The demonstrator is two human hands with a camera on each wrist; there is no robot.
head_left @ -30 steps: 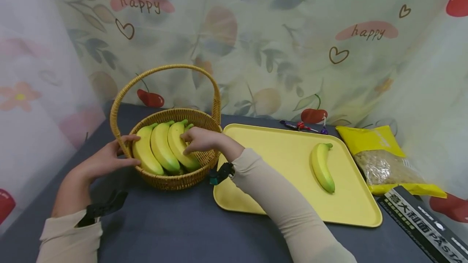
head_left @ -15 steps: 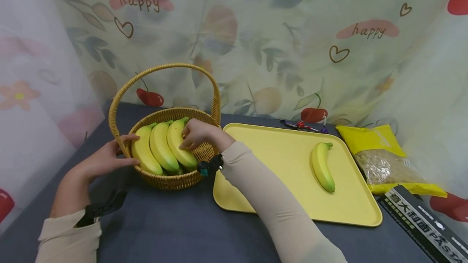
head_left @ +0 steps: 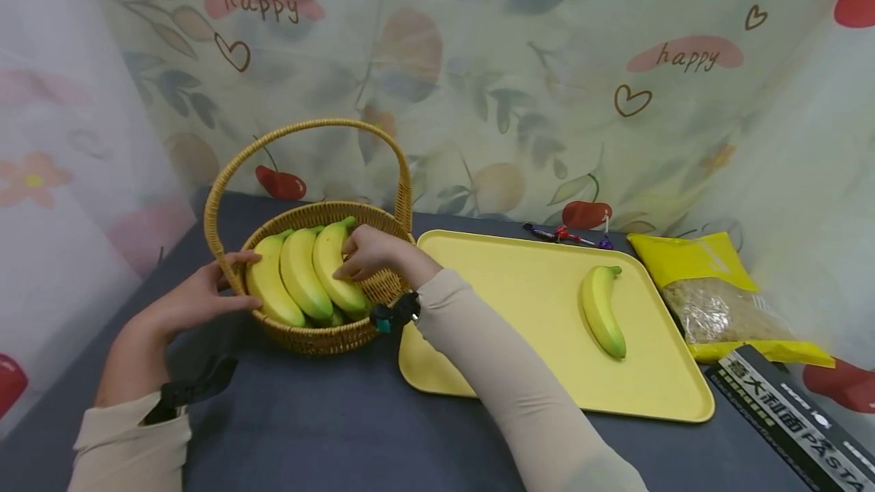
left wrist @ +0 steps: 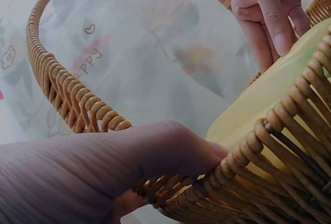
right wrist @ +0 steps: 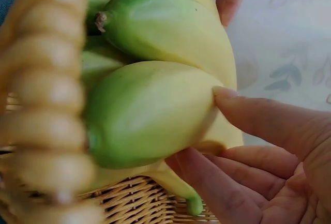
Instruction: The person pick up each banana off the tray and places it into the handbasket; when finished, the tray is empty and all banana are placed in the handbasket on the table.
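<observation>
A wicker basket (head_left: 321, 212) with a tall handle (head_left: 307, 126) stands at the left on the dark table and holds three yellow-green bananas. My left hand (head_left: 198, 298) grips the basket's left rim, thumb (left wrist: 129, 157) laid over the wicker edge (left wrist: 289, 120). My right hand (head_left: 372, 253) reaches in from the right and holds the rightmost banana (head_left: 331, 264). In the right wrist view the thumb (right wrist: 269, 120) lies on that banana (right wrist: 150, 110) and the fingers curl beneath it. A single banana (head_left: 601, 313) lies on the yellow tray (head_left: 519, 287) beside the basket.
A yellow bag (head_left: 711, 302) of grain lies right of the tray, with a black box (head_left: 786, 416) in front of it. Small pens (head_left: 563, 235) lie behind the tray. A printed curtain closes off the back and both sides.
My right hand has shifted a little left and back along the rightmost banana, and its fingers have closed round it. The left hand and the basket have stayed put.
</observation>
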